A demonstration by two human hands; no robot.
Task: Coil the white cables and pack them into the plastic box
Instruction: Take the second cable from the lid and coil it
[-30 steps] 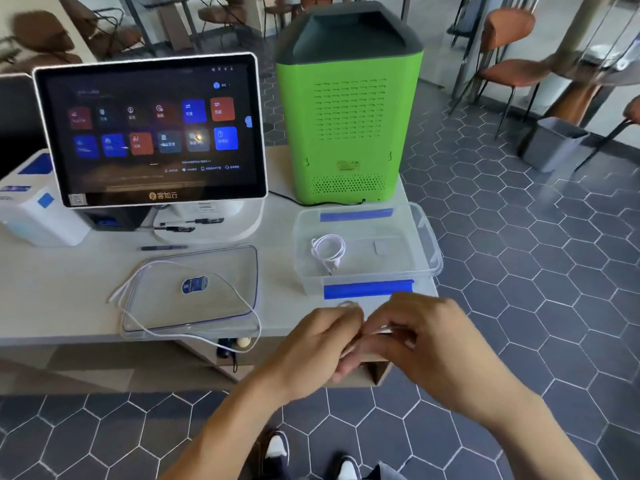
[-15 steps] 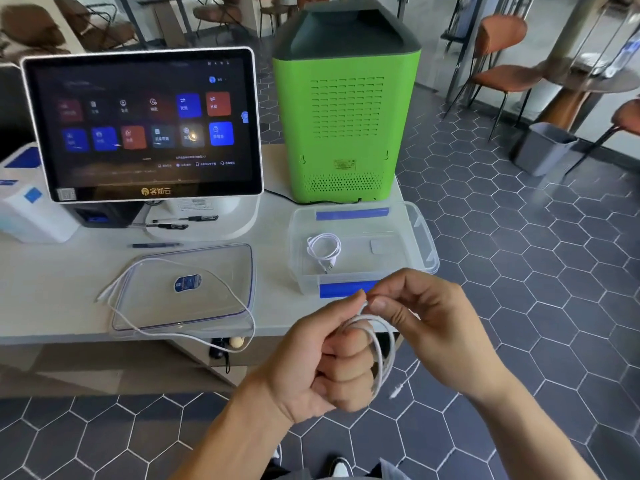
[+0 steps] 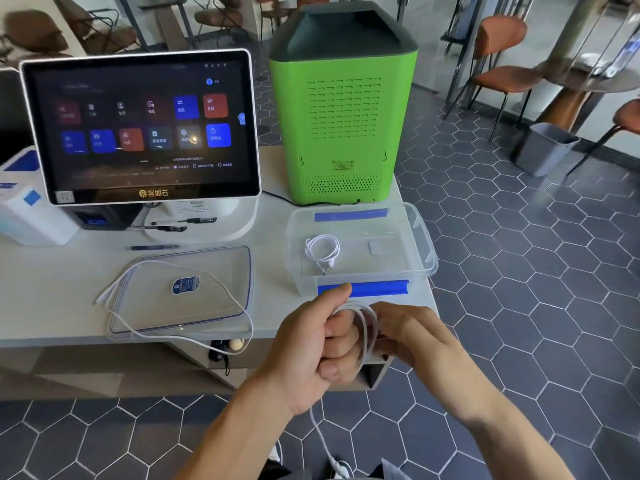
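My left hand (image 3: pixel 317 348) grips a white cable (image 3: pixel 365 327) wound in loops around its fingers, just in front of the table's front edge. My right hand (image 3: pixel 412 337) holds the same loops from the right side. The cable's loose tail (image 3: pixel 320 434) hangs down below my left wrist toward the floor. A clear plastic box (image 3: pixel 420 237) with blue tape strips stands open on the table's right end; one coiled white cable (image 3: pixel 322 250) lies inside it. Another white cable (image 3: pixel 180 337) lies uncoiled across the box's lid (image 3: pixel 221 271) and droops over the table edge.
A touchscreen terminal (image 3: pixel 142 129) stands at the back left, a green machine (image 3: pixel 343 109) behind the box, a white device (image 3: pixel 27 209) at far left. A pen (image 3: pixel 152 247) lies near the lid. Chairs and a grey bin (image 3: pixel 543 147) stand on the tiled floor to the right.
My hands rose from low together to chest height. The cable has gone from bunched between the fingers to loops wound on my left hand; my right hand slid round to the right side.
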